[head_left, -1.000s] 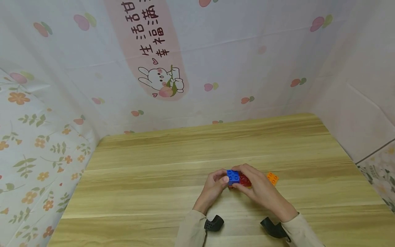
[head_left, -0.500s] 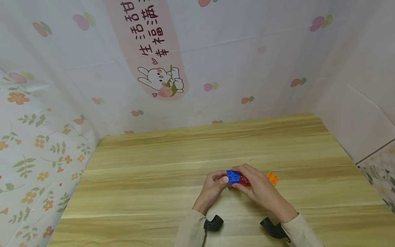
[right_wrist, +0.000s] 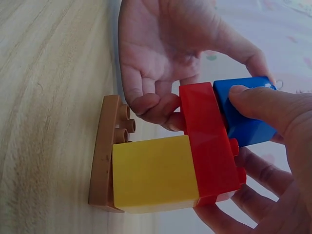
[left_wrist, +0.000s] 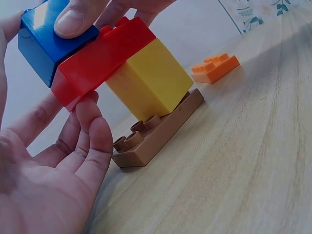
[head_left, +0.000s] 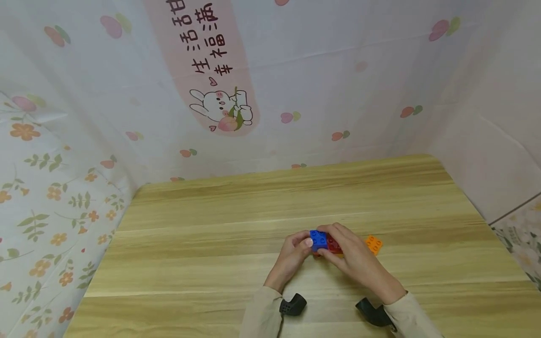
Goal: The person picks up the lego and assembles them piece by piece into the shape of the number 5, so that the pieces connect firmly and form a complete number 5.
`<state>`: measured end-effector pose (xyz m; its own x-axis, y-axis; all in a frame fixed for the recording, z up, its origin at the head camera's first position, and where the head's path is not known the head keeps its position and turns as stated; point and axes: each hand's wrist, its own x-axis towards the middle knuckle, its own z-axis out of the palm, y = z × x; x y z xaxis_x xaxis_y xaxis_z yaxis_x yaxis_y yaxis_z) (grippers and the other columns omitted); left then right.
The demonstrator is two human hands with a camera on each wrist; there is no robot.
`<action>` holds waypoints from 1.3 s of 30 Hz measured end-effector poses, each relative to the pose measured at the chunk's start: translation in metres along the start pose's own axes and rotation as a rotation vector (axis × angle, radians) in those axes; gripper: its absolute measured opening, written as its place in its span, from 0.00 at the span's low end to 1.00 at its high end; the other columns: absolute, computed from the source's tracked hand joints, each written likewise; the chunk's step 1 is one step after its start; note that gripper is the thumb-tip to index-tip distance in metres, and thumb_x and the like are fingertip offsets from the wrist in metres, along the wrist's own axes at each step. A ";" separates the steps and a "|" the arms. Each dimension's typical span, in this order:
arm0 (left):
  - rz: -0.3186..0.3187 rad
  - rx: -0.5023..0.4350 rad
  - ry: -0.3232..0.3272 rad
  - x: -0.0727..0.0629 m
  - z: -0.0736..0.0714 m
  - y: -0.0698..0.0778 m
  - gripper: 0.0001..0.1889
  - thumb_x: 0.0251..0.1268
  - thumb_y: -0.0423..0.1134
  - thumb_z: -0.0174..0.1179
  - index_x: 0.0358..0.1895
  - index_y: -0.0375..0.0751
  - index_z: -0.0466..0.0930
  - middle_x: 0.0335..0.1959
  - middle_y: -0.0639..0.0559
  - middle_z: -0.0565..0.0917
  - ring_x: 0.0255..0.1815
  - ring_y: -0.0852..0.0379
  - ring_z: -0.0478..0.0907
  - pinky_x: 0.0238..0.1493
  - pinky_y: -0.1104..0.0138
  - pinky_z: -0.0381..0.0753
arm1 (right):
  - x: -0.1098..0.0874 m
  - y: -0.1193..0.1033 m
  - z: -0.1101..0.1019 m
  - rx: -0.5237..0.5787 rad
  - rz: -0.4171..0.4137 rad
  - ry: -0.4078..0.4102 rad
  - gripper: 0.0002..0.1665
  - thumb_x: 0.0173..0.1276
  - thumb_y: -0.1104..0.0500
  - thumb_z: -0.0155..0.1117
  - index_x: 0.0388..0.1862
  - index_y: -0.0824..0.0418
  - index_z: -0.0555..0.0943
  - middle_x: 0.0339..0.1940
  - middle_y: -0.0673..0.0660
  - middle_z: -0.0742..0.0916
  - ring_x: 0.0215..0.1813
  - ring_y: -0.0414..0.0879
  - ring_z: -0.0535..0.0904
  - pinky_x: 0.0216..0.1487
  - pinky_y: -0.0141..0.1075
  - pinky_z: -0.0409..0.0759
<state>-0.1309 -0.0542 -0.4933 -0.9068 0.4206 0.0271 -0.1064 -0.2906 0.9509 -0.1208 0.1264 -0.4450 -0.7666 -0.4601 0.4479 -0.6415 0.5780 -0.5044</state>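
Observation:
A small tower of toy building bricks stands on the table between both hands. At its foot lies a flat brown brick [left_wrist: 146,148], topped by a yellow brick [right_wrist: 153,175]. A longer red brick [right_wrist: 207,131] bridges out from the yellow one toward the left. On the red brick's left end sits a blue brick [head_left: 319,240]. My left hand [head_left: 292,256] has its thumb at the blue brick's corner and curled fingers under the red brick's overhanging end. With my right hand [head_left: 359,263] I grip the blue brick, thumb on its near side; other fingers reach behind the red brick.
A flat orange brick [head_left: 374,244] lies on the wooden table [head_left: 211,263], just right of my right hand. Patterned cloth [head_left: 304,84] hangs along the table's back and sides. A black wrist-camera piece [head_left: 293,305] juts inward from each sleeve.

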 end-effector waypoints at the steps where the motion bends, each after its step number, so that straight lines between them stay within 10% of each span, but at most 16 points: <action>1: 0.001 -0.012 0.004 0.001 0.000 -0.002 0.24 0.63 0.41 0.50 0.52 0.19 0.69 0.40 0.52 0.78 0.40 0.62 0.75 0.44 0.68 0.75 | 0.000 0.000 0.000 0.002 0.007 -0.004 0.29 0.53 0.59 0.73 0.54 0.57 0.74 0.42 0.47 0.78 0.42 0.40 0.76 0.42 0.39 0.78; 33: -0.010 -0.043 0.013 0.002 0.002 -0.007 0.23 0.65 0.39 0.51 0.54 0.19 0.68 0.45 0.47 0.77 0.43 0.58 0.76 0.46 0.65 0.76 | -0.002 0.003 -0.002 0.094 0.038 -0.057 0.28 0.57 0.61 0.70 0.56 0.60 0.72 0.50 0.50 0.79 0.50 0.45 0.77 0.48 0.41 0.77; 39: 0.042 0.022 0.010 0.002 -0.001 -0.010 0.38 0.59 0.60 0.58 0.50 0.20 0.70 0.38 0.53 0.79 0.39 0.62 0.75 0.41 0.69 0.75 | -0.004 0.008 -0.018 0.269 0.129 -0.191 0.27 0.62 0.70 0.60 0.61 0.60 0.72 0.57 0.53 0.78 0.57 0.50 0.73 0.53 0.49 0.73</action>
<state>-0.1317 -0.0516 -0.5033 -0.9145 0.3994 0.0641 -0.0594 -0.2892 0.9554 -0.1228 0.1454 -0.4376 -0.8167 -0.5274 0.2341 -0.5034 0.4529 -0.7358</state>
